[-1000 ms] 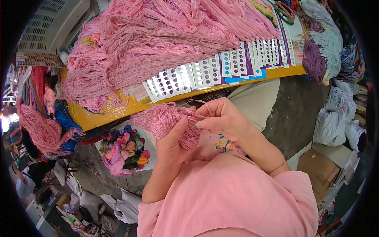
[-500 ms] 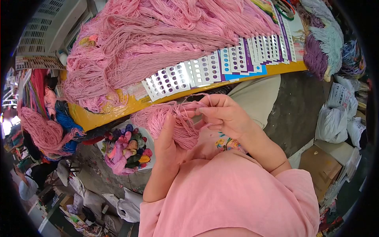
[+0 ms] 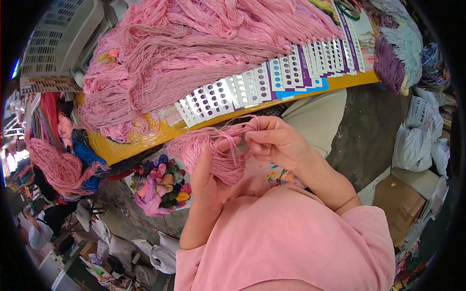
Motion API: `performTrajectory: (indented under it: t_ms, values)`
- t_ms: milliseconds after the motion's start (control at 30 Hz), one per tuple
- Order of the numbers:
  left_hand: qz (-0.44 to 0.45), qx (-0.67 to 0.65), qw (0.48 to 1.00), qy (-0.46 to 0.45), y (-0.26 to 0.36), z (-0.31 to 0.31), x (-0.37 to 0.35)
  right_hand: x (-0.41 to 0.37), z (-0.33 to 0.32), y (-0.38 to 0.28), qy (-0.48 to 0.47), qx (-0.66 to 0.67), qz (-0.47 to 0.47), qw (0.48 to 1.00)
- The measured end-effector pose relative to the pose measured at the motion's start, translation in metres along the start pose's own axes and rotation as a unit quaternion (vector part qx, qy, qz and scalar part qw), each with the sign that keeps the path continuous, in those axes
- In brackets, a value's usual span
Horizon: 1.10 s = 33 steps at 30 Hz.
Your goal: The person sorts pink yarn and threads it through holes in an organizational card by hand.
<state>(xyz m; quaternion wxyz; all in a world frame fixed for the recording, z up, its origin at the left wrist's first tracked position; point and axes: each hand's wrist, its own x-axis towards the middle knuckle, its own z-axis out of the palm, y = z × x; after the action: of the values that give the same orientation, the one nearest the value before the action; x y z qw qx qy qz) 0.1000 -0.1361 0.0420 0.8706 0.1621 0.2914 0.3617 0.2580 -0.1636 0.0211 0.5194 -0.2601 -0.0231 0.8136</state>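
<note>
A loose bundle of pink thread lies in my left hand, which is closed around its lower side with the thumb upright in front. My right hand pinches strands at the bundle's right end, thumb against the fingers. A few strands loop up over the right fingertips. Beyond my hands, long pink thread hanks cover much of the yellow table. Punched thread cards are lined up along the table's near edge, with hanks attached to several of them.
Small coloured skeins sit on a white surface left of my hands. More hanks hang off the table's left end, and purple hanks off the right. White bags and a cardboard box stand at right. Another person is far left.
Both hands keep their hold on the pink bundle. My right fingers have shifted slightly at the strands, and the whole view has turned a little.
</note>
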Motion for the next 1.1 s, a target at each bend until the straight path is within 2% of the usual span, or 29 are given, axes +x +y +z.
performTrajectory:
  t_ms: [100,167,200,333,400,500,800,1033,1100]
  values:
    - [-0.01,0.0,1.0,0.02,-0.003,0.002,0.003,-0.001,0.015,0.0,0.032,0.02,0.005,0.999]
    - [0.002,0.005,1.0,0.01,-0.005,0.002,0.004,-0.003,0.031,-0.003,0.071,-0.134,0.002,0.988]
    - [0.016,0.008,1.0,0.001,-0.005,0.002,0.005,-0.003,0.026,-0.002,0.057,-0.187,0.002,0.981]
    - [0.039,0.085,0.995,0.019,-0.002,0.004,0.006,0.0,0.027,0.002,0.051,-0.192,-0.027,0.98]
    - [-0.02,0.032,0.995,0.097,0.001,0.004,0.008,-0.001,0.027,0.002,0.071,-0.157,-0.017,0.985]
    - [-0.023,-0.013,0.992,0.125,0.0,0.01,0.009,0.0,0.025,0.003,0.059,-0.116,-0.027,0.991]
    - [-0.008,0.029,0.99,0.141,-0.005,0.008,0.009,0.001,0.018,0.003,0.045,-0.11,-0.025,0.993]
    - [0.003,0.007,0.99,0.144,-0.005,0.011,0.011,0.001,0.014,0.001,0.032,-0.091,-0.015,0.995]
    - [-0.002,0.007,0.991,0.134,-0.005,0.011,0.01,0.001,0.011,0.002,0.012,-0.124,-0.01,0.992]
